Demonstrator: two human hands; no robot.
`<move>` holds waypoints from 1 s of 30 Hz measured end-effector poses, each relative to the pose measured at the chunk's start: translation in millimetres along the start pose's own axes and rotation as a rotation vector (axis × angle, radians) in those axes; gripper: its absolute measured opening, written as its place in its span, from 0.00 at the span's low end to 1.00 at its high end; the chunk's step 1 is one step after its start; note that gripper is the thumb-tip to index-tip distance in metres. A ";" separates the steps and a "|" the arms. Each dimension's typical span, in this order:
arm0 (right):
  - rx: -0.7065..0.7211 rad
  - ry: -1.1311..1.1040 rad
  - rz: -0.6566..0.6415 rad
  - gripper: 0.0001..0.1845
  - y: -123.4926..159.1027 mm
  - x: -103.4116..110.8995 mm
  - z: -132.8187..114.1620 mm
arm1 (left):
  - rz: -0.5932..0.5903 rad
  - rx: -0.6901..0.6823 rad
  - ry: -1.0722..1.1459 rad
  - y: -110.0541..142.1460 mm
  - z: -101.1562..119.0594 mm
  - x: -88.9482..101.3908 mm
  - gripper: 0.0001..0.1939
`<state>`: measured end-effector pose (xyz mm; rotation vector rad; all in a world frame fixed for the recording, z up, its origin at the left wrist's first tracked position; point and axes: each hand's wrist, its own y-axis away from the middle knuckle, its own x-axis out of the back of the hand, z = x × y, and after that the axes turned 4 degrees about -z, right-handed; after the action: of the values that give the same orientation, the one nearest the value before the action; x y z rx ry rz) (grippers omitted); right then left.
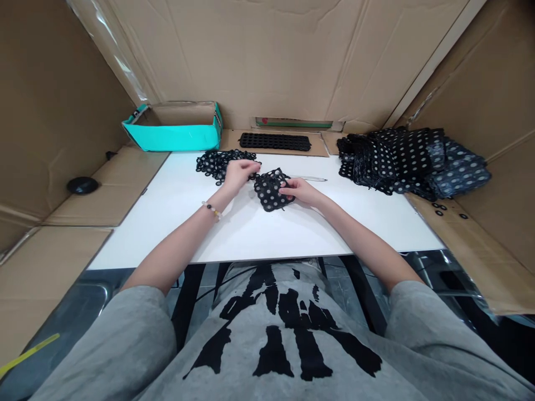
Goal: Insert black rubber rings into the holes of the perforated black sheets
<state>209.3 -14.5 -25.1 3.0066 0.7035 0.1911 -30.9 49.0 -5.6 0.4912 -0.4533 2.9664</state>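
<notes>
My right hand [297, 192] grips the edge of the black dotted mat [270, 190] to steady it, my left hand [239, 175] pinches narrow at the loose black rings [216, 165] piled within reach beside it, can't tell if it holds one.

Below the left hand [239, 175] and right hand [297, 192], with the dotted mat [267, 195] between them, open table [251, 234] gives room toward the near edge and out to the left. Farther ahead, the heap of black rings [217, 165] and the black tray [275, 141] stand in the way. On the right, stacked dotted sheets [401, 161] block passage, and cardboard walls [267, 55] close off the back.
</notes>
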 end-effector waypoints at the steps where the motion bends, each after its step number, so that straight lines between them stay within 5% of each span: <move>1: -0.014 0.000 0.008 0.22 0.2 -0.1 -0.2 | 0.119 0.003 -0.021 -5.3 -3.8 8.8 0.12; 3: -0.031 0.005 0.023 0.23 0.9 -0.7 -1.3 | 0.281 -0.007 -0.129 -14.5 -12.8 29.0 0.10; 6: -0.031 0.002 0.071 0.24 2.4 -2.9 -3.7 | 0.338 -0.043 -0.348 -20.6 -27.1 54.2 0.09; 10: -0.003 -0.028 0.136 0.26 4.3 -6.9 -6.0 | 0.397 -0.047 -0.477 -14.7 -30.8 57.8 0.10; 13: 0.015 -0.023 0.162 0.27 4.2 -9.0 -5.6 | 0.251 -0.182 -0.492 -2.7 -12.3 38.7 0.14; 17: 0.032 -0.024 0.181 0.27 1.4 -11.6 -3.0 | -0.252 -0.344 -0.394 19.6 21.4 -2.6 0.12; 19: 0.054 -0.018 0.183 0.26 0.2 -12.4 -2.1 | -0.357 -0.323 -0.347 28.8 31.0 -19.8 0.13; 22: 0.065 -0.062 0.161 0.26 -0.1 -12.0 -1.5 | -0.364 -0.224 -0.253 33.2 32.3 -29.9 0.12; 30: 0.009 -0.090 0.044 0.26 -3.6 -6.2 4.8 | -0.174 0.027 0.066 14.0 10.4 -19.1 0.18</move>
<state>202.8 -14.1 -30.9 3.0184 0.6319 0.0540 -11.8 31.6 -6.3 0.4113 -0.3447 2.8146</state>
